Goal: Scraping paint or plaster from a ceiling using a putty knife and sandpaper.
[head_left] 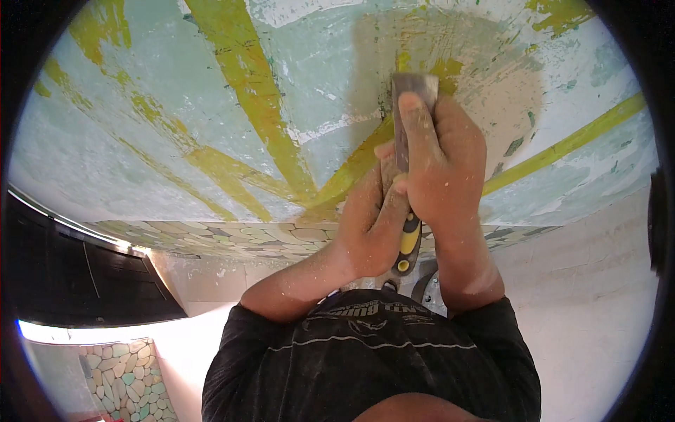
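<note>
Both hands hold a scraper with a broad metal blade and a black and yellow handle. My left hand is closed around it where blade and handle meet, and the handle's end sticks out below. Higher up, my right hand grips the blade, its thumb pressed flat along the metal. The blade's wide end lies against the painted wall, beside a yellow-green stripe. Pale dust coats the fingers. The right hand hides part of the blade, and I cannot tell exactly how its edge meets the surface.
Yellow-green stripes cross the pale blue-green wall, with a scraped beige patch at right. Flat stones run along the wall's lower edge. A dark panel is at left, near another stone-patterned area.
</note>
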Tool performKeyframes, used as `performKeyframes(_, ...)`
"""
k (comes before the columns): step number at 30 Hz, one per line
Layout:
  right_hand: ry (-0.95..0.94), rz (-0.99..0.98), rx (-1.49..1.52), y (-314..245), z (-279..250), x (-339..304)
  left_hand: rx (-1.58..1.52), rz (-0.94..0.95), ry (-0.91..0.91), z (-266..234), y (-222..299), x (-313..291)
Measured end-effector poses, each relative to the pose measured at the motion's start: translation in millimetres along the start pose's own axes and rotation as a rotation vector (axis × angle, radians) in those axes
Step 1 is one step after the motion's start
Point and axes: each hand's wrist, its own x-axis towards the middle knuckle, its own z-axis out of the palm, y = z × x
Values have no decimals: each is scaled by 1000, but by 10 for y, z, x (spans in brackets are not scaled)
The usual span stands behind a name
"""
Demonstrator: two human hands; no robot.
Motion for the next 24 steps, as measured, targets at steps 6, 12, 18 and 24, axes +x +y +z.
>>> performKeyframes(6, 12, 38, 18, 36, 7, -50, -33, -66, 25, 19, -65, -61)
performKeyframes(12, -27, 74, -20, 55, -40, -89, 180, 72, 53, 54, -169, -127)
performKeyframes(18, 22, 46, 21, 3, -6, -3, -3, -35, -23, 7, -10, -29)
performKeyframes(24, 14, 98, -13, 104, -3, -116, 73, -6, 77, 66, -172, -170)
